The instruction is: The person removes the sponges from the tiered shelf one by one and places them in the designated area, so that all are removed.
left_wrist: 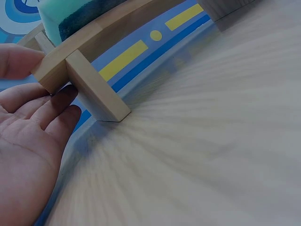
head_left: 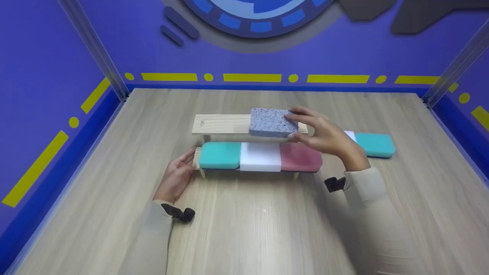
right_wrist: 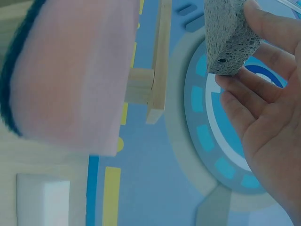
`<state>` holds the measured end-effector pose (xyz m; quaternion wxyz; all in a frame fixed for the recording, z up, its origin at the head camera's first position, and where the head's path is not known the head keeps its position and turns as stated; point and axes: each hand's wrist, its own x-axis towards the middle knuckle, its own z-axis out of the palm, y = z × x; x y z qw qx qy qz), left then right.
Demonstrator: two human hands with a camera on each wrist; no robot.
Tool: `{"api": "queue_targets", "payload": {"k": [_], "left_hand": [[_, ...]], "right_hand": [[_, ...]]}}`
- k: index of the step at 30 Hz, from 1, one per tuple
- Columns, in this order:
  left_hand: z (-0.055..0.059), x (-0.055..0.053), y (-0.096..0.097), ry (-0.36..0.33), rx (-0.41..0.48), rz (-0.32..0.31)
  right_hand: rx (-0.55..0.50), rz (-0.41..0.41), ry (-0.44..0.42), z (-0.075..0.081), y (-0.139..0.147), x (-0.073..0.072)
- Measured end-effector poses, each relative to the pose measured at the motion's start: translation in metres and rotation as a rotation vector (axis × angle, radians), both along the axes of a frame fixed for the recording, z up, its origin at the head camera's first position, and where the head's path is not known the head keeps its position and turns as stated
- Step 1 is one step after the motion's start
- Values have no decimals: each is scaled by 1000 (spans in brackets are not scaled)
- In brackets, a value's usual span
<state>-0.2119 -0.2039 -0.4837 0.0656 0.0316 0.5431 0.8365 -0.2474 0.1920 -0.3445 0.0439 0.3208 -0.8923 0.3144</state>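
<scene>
My right hand [head_left: 324, 133] pinches a grey, porous sponge [head_left: 273, 122] at its right end. In the right wrist view this sponge [right_wrist: 230, 37] is held apart from the rear wooden stand [head_left: 221, 124], over its right half. At the left, my left hand [head_left: 177, 173] grips the end of the front wooden stand [left_wrist: 66, 61], thumb above the plank and fingers below. On that front stand lie a teal sponge [head_left: 220, 155], a white sponge [head_left: 260, 156] and a pink sponge [head_left: 301, 157], side by side in a row.
Right of the stands, another teal sponge [head_left: 376, 145] lies on the wooden table [head_left: 244, 229], beside a white one [head_left: 350, 135] partly hidden by my right hand. Blue-purple walls [head_left: 263, 61] with yellow marks enclose the table at the back and sides.
</scene>
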Motion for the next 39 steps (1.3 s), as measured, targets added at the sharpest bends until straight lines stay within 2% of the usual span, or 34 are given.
{"api": "queue_targets", "payload": {"k": [10,21,31,39], "left_hand": [[1,0,0,-1,-23,-13],[2,1,0,-13,-10,15],[3,2,0,-9,-22,13],[2,2,1,-3,-14,12]], "right_hand": [[-8,-6,44,-3,15,4],[-3,-25,63,-7,29,11],[-12,-37,78,-11,43,16],[-28,-46,140,-18,57,20]]}}
